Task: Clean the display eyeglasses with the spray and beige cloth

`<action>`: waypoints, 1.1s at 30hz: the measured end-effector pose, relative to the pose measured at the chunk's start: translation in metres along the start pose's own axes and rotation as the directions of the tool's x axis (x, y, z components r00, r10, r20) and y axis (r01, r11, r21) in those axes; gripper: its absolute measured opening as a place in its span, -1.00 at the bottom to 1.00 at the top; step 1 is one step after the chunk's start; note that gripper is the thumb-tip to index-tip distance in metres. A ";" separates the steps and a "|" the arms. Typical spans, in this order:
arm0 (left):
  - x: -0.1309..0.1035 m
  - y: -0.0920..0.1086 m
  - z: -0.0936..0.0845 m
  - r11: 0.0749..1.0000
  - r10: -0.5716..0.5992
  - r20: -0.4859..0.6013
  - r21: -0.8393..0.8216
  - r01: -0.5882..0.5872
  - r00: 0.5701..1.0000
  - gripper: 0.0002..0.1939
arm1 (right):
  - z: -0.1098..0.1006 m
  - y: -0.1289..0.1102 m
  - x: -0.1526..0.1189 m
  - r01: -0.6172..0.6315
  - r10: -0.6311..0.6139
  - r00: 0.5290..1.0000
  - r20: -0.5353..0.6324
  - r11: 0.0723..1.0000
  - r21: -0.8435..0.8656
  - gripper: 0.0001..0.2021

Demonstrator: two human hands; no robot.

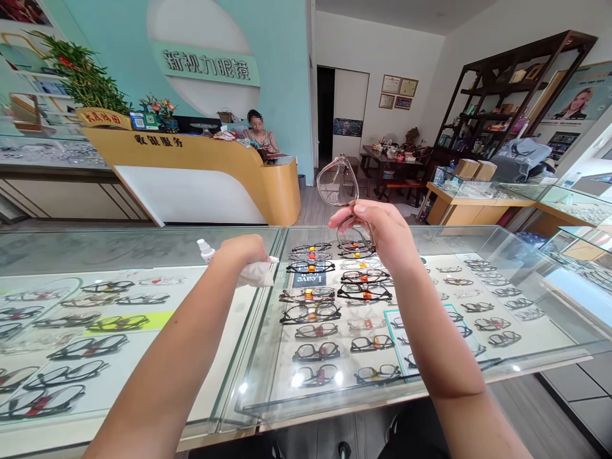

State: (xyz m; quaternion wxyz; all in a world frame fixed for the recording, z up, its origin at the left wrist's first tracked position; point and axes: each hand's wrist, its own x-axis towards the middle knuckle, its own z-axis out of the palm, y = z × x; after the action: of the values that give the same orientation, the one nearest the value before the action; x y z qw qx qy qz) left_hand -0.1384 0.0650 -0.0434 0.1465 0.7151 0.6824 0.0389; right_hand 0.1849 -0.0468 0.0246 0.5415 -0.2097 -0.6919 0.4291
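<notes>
My right hand [382, 231] holds a pair of thin-rimmed glasses [338, 185] up above the glass counter, pinched near the bridge, with one lens above the fingers and the other hanging below. To the left, my left hand [243, 250] is closed on a white cloth [258, 274] that hangs beneath its fingers. A small white spray bottle [205, 250] shows just left of that hand, its lower part hidden behind the wrist; whether the hand touches it I cannot tell.
Rows of glasses [366, 292] lie inside the glass display case [268, 319]. Behind it, a person [262, 135] sits at the yellow reception desk [282, 191]. Further display cases [482, 191] and a wooden shelf [502, 95] stand at the right.
</notes>
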 end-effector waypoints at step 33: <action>-0.129 0.096 -0.035 0.522 0.603 -0.792 0.302 -0.798 0.094 -0.30 | -0.011 -0.017 -0.004 -0.110 0.147 0.922 0.357 0.986 -0.121 -0.60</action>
State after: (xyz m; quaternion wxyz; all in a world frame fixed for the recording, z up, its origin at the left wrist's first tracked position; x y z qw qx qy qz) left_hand -0.0637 -0.0589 0.0335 -0.1611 0.8164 0.2233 0.5076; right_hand 0.2001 -0.0555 0.0368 0.3633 -0.1979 -0.7854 0.4605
